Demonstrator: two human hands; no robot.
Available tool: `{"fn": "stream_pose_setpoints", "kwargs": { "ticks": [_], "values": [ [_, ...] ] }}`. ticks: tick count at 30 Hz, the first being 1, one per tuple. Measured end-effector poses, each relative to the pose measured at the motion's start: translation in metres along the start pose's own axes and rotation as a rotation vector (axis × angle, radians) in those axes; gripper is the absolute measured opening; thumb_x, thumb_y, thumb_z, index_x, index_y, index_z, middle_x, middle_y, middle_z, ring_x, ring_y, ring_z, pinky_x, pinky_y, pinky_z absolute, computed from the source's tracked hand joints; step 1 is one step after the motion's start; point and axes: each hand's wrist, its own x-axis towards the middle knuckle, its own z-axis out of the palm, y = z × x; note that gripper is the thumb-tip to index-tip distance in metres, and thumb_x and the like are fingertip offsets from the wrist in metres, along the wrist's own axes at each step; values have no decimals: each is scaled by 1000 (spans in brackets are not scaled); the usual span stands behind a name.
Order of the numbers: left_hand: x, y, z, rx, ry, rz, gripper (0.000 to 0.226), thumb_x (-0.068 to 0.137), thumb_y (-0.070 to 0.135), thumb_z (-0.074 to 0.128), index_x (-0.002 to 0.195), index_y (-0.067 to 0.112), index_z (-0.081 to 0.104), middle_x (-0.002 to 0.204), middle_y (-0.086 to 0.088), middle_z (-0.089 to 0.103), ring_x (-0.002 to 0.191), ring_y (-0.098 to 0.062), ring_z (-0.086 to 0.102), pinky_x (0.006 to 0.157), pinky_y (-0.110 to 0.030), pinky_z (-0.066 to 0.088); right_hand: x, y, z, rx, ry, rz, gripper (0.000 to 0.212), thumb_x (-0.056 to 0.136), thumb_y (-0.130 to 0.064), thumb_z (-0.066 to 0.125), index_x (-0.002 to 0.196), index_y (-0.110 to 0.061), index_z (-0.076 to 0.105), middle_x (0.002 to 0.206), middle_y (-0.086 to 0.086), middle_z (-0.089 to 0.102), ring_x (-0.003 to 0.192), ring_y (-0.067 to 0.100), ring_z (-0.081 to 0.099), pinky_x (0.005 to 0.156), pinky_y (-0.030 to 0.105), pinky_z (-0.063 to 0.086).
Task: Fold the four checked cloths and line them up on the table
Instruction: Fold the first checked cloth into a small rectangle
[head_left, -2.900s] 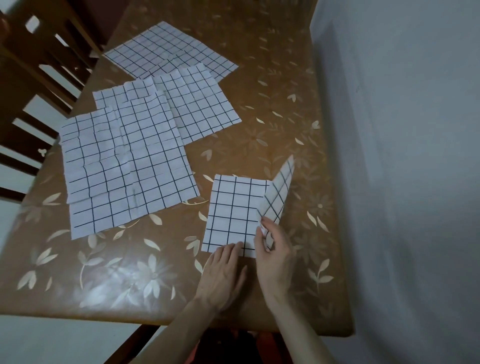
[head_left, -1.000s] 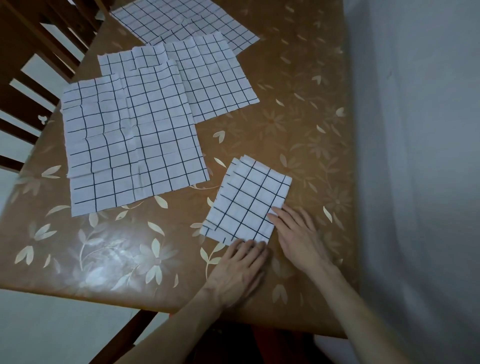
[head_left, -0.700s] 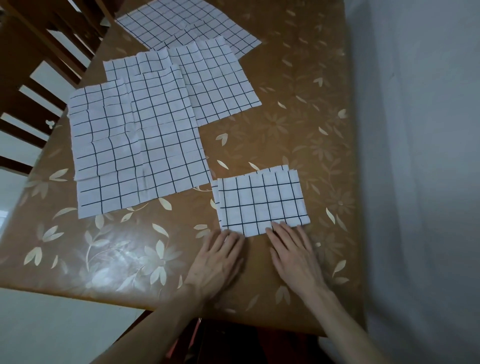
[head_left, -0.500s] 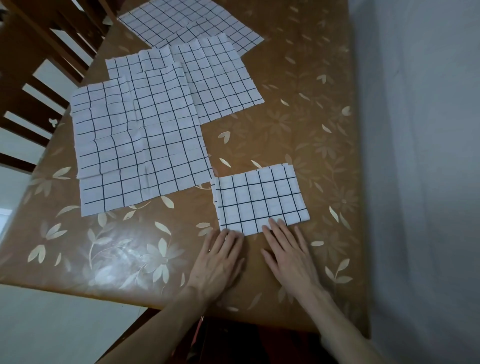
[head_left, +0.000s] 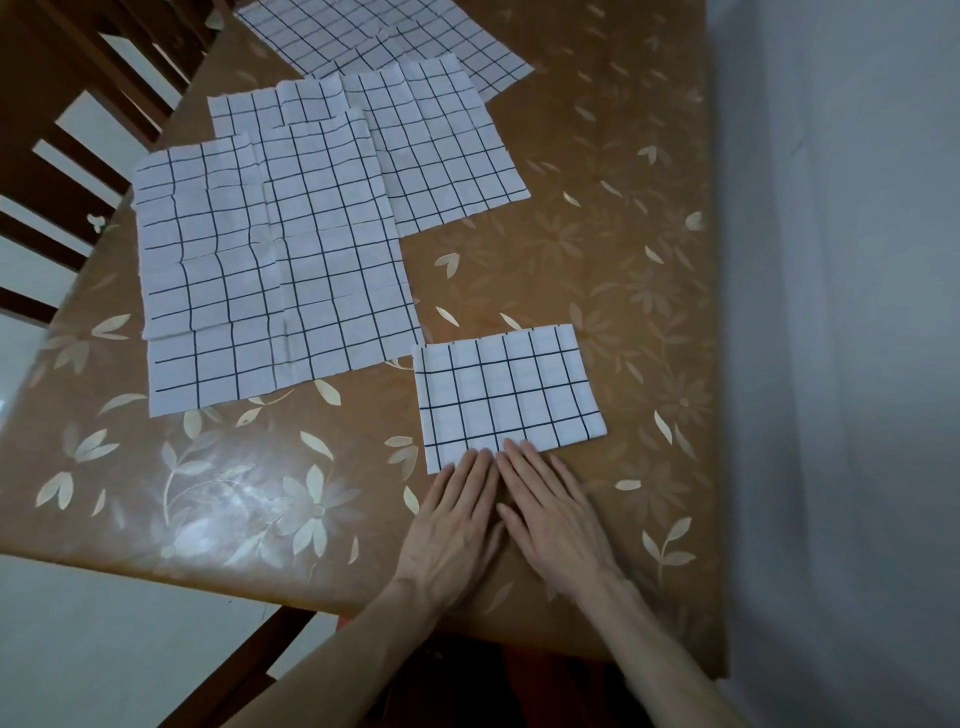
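Folded cloth (head_left: 509, 392): white with a dark check, folded to a compact rectangle, lying flat on the table (head_left: 597, 249) at about 5 o'clock of the table top, near the front edge. Edges appear squared; the layer count cannot be read from this view.

Left hand (head_left: 452, 525): palm down on the table at 6 o'clock of the folded cloth, fingers (head_left: 475, 467) extended flat and close together, tips resting on the cloth's near edge. Nothing gripped.

Right hand (head_left: 558, 514): palm down just beside the left hand, the two touching along the index fingers. Fingers likewise straight and flat, tips on the same near edge. Nothing gripped.

Nearest open cloth (head_left: 270, 270): unfolded and creased, at 10 o'clock of the folded cloth, its near right corner just beside the folded cloth's far left corner.

Second open cloth (head_left: 441, 150): at 12 o'clock, partly under the nearest open cloth.

Third open cloth (head_left: 384, 44): farthest, at the table's far end, partly under the second and cut by the frame.

Chair (head_left: 67, 104): dark wood, at the table's left side, 9 to 11 o'clock.

Wall (head_left: 841, 312): plain, running along the table's right edge.
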Motion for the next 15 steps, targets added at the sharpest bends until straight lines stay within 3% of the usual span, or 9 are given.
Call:
{"fn": "stream_pose_setpoints", "kwargs": {
  "ticks": [5,10,15],
  "values": [
    [-1,0,2,-15,-20,-9,64,106,41,35,158,3,34,165,-14,33,155,-28,27,122,-47,25,-1,3,1,11,-42,11,67,110,-57,20,166,-22,13,174,-6,7,159,9,1,127,45,13],
    [-2,0,-2,-47,-51,-30,66,106,45,38,159,5,33,166,-10,32,156,-24,23,123,-46,26,-2,9,-1,19,-29,21,66,109,-59,19,165,-25,16,173,-9,9,159,8,4,126,44,18],
    [-1,2,-7,-63,-87,-55,68,107,51,34,160,9,30,167,-9,31,156,-24,23,125,-45,20,-12,29,-3,25,-9,168,67,108,-61,13,166,-26,12,173,-9,7,159,7,2,126,42,16]
  ]
}}
